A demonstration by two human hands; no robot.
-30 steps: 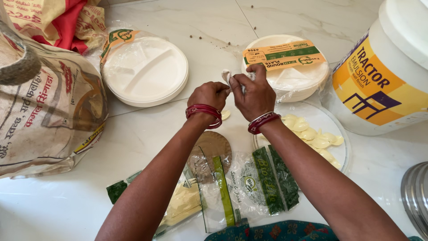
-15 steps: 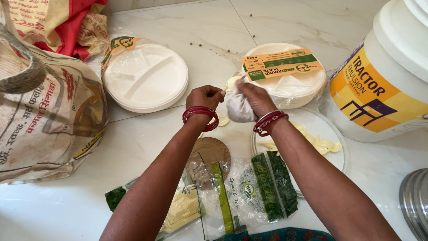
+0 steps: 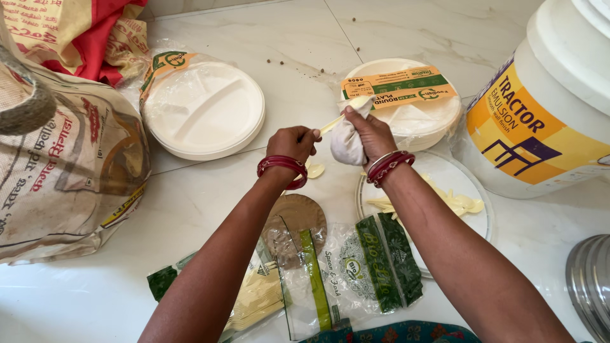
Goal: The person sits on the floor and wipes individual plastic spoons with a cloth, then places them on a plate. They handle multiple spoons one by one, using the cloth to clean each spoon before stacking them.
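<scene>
Gripped between the thumb and fingers of the left hand [image 3: 293,143] is the handle end of a pale wooden spoon [image 3: 343,114], the pinch narrow and closed. Its long axis runs from that hand up and to the right, the bowl end reaching the fingertips of the right hand [image 3: 370,130]. That hand is closed around a bunched white cloth [image 3: 347,143], which hangs below the spoon and sits between the two hands. Both hands are close together, nearly touching; the right is the nearer to the bowl end, the left to the handle.

Spoon: slim, flat, cream-coloured, apparently disposable. Cloth: soft, wadded, no visible stain.

Directly beyond the hands lies a wrapped stack of round white plates [image 3: 419,124] with a green and orange label. A white plate [image 3: 457,184] under the right wrist carries more pale spoons [image 3: 454,203]. Another pale piece [image 3: 314,170] lies on the marble floor [image 3: 305,44] just below the left hand.
</scene>
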